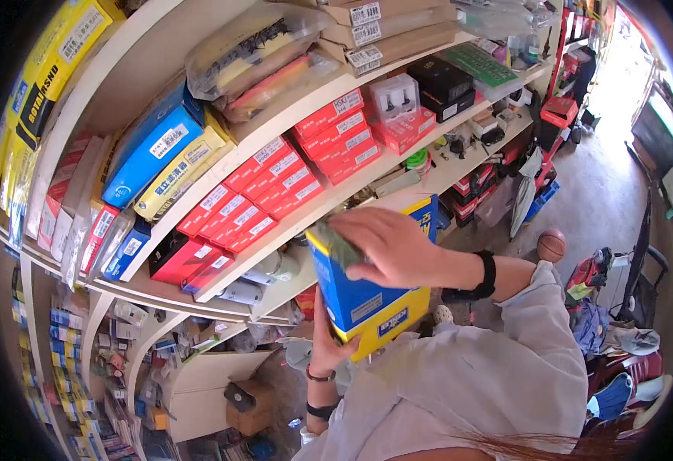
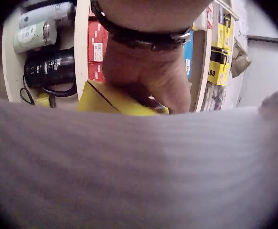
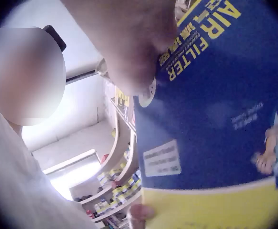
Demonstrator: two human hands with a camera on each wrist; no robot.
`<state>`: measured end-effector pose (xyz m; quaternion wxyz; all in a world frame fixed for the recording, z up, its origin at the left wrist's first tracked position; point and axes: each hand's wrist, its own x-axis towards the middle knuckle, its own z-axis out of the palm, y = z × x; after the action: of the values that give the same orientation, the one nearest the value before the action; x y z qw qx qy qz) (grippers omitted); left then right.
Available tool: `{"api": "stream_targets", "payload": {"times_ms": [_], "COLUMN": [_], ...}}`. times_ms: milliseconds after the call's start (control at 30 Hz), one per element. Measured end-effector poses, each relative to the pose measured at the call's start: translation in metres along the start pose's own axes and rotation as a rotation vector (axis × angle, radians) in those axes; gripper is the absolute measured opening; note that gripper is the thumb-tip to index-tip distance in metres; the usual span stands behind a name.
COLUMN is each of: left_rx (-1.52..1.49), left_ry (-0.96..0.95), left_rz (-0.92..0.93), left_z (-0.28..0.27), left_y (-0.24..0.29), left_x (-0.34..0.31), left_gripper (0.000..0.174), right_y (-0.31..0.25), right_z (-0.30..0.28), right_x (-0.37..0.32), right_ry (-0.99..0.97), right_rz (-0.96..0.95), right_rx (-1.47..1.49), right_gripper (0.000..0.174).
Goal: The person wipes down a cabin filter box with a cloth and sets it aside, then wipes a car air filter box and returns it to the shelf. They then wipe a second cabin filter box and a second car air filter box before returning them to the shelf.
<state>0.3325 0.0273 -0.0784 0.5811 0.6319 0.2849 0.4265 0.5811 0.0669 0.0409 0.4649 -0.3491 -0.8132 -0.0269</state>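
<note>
A blue and yellow box (image 1: pixel 359 296), printed AIR FILTER in the right wrist view (image 3: pixel 210 129), stands tilted before the person's chest. The left hand (image 1: pixel 330 346) grips its lower end; in the left wrist view that hand (image 2: pixel 148 71) is against the yellow part (image 2: pixel 98 100), its fingertips partly hidden by pale fabric. A grey-green cloth (image 1: pixel 339 247) lies on the box's upper end, pinched under the right hand (image 1: pixel 390 244). In the right wrist view the right hand (image 3: pixel 129 47) is at the box's upper edge, the cloth not clearly visible there.
Curved shelves hold red boxes (image 1: pixel 275 180), a blue box (image 1: pixel 156 142) and bagged parts (image 1: pixel 256 50), close beyond the box. Flasks (image 2: pixel 34 36) stand on a shelf. A basketball (image 1: pixel 551 245) lies on the floor at the right, near bags and clothes (image 1: pixel 590 326).
</note>
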Motion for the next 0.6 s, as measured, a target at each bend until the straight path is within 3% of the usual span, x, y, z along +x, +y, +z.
{"api": "stream_targets", "payload": {"times_ms": [33, 100, 167, 233, 300, 433, 567, 600], "left_rx": [-0.001, 0.232, 0.284, 0.45, 0.291, 0.185, 0.071, 0.095], "left_ry": [-0.006, 0.192, 0.259, 0.296, 0.398, 0.472, 0.479, 0.476], "left_rz": [0.001, 0.001, 0.01, 0.09, 0.155, 0.154, 0.168, 0.166], "left_z": [0.001, 0.0, -0.002, 0.001, 0.005, -0.004, -0.011, -0.016], "left_y": [-0.005, -0.024, -0.042, -0.027, -0.022, -0.008, 0.001, -0.003], "left_x": [-0.004, -0.013, -0.021, -0.02, -0.018, -0.019, -0.024, -0.027], "left_gripper": [0.12, 0.121, 0.112, 0.099, 0.092, 0.093, 0.094, 0.093], "right_y": [-0.004, -0.014, -0.028, -0.035, -0.027, -0.003, 0.036, 0.048], "right_z": [0.0, 0.001, -0.004, -0.012, -0.017, -0.034, -0.049, -0.051], "right_x": [0.0, -0.002, -0.001, 0.002, 0.003, -0.003, -0.02, -0.031], "right_ry": [0.003, -0.071, -0.061, -0.107, -0.101, -0.179, -0.116, -0.093], "right_rz": [0.002, -0.139, -0.204, -0.241, -0.231, -0.161, 0.048, 0.174], "right_rx": [-0.005, 0.023, 0.031, 0.034, 0.07, -0.057, -0.088, -0.047], "right_gripper": [0.069, 0.067, 0.065, 0.066, 0.068, 0.064, 0.049, 0.044]}}
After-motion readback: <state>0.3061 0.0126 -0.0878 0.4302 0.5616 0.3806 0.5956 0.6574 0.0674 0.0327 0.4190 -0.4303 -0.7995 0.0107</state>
